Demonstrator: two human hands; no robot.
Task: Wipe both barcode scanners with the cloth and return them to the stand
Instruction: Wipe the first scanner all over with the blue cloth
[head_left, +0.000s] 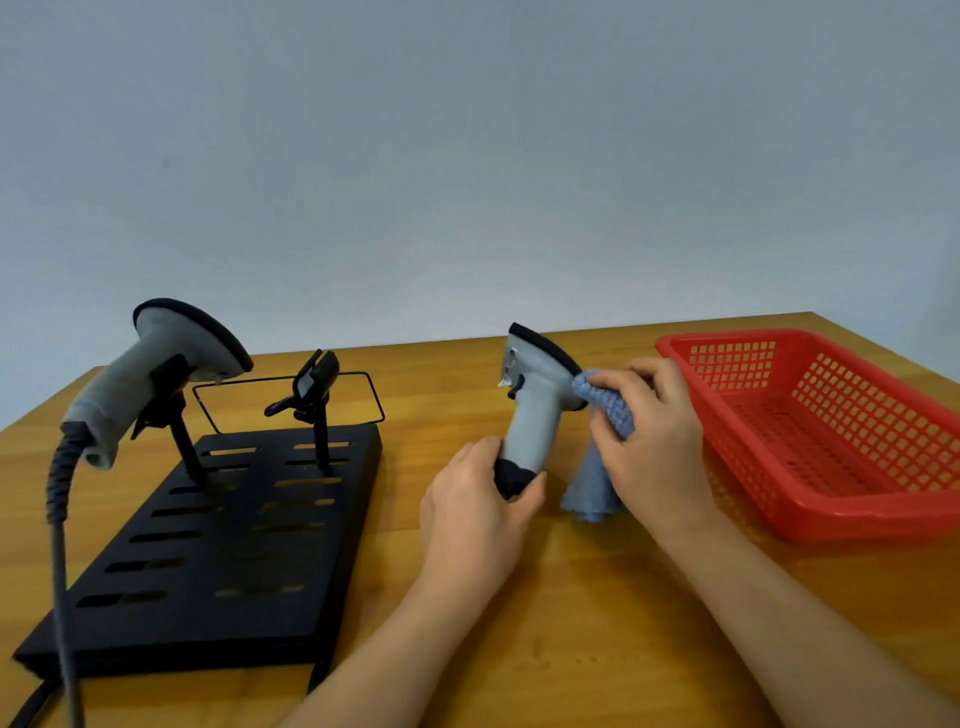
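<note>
Your left hand (475, 512) grips the dark butt of a grey scanner (535, 405), holding it upright above the wooden table (597, 623). Your right hand (649, 436) pinches a blue cloth (605, 431) against the scanner's head, the cloth's tail hanging to the tabletop. The second scanner (156, 374) sits in the left clip of the black stand (218, 545), its cord trailing forward; the right clip (311, 387) holds nothing. A red basket (841, 514) stands at right. No lettering is legible.
</note>
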